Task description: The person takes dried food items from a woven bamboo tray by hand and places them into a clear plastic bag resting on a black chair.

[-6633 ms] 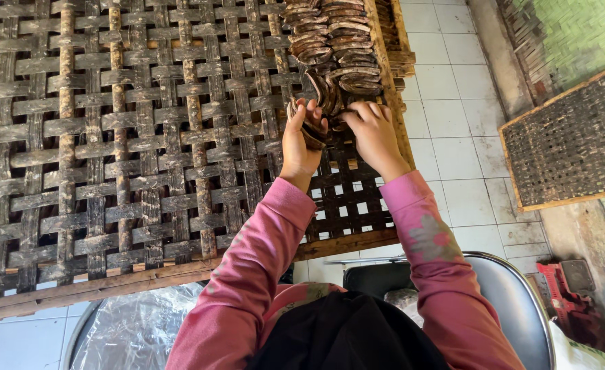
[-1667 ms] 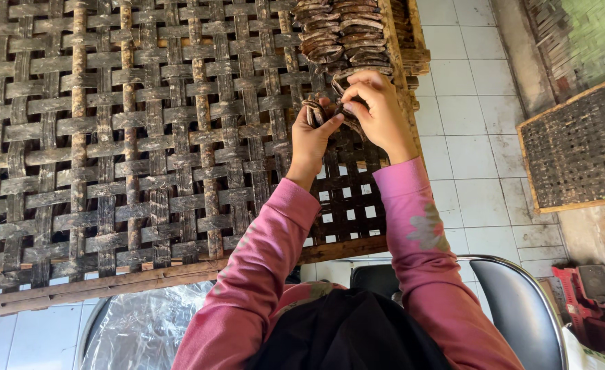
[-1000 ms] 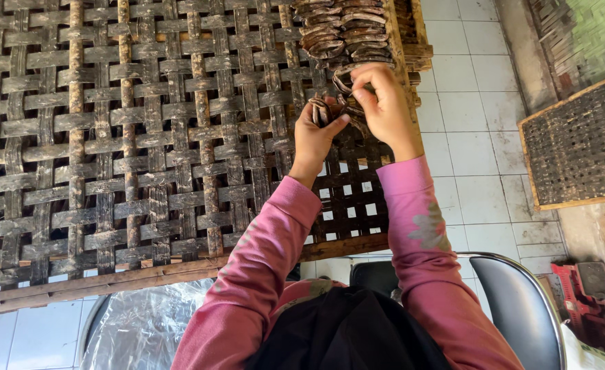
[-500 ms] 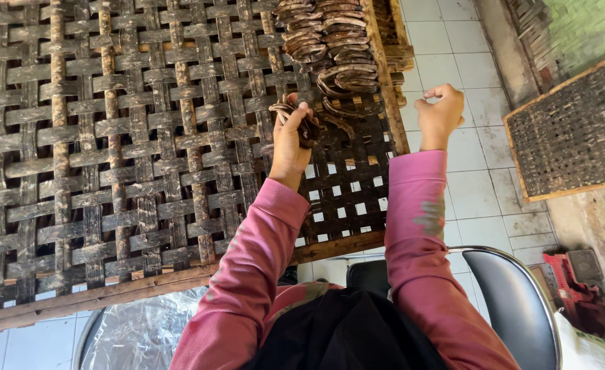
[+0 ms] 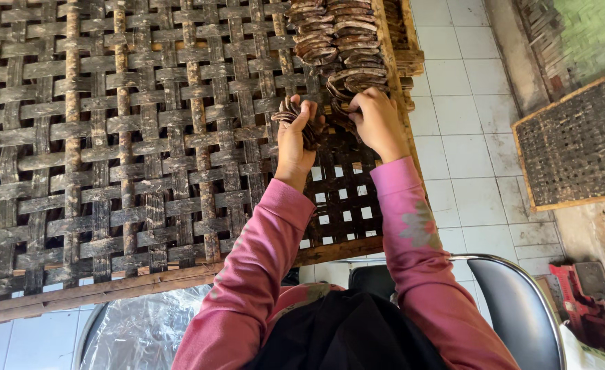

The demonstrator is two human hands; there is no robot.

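Strips (image 5: 290, 113) clamped in the left hand (image 5: 295, 140) could slip; right hand (image 5: 378, 123) fingers press the row (image 5: 340, 51) on the rack (image 5: 110, 151).

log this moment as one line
left hand: holds dark curved strips | right hand: on strip pile | woven rack

Near the woven bamboo rack's (image 5: 124, 137) right edge, the left hand (image 5: 295, 137) grips a bundle of dark curled strips (image 5: 295, 113); the right hand (image 5: 378, 123) touches the laid rows (image 5: 340, 41).
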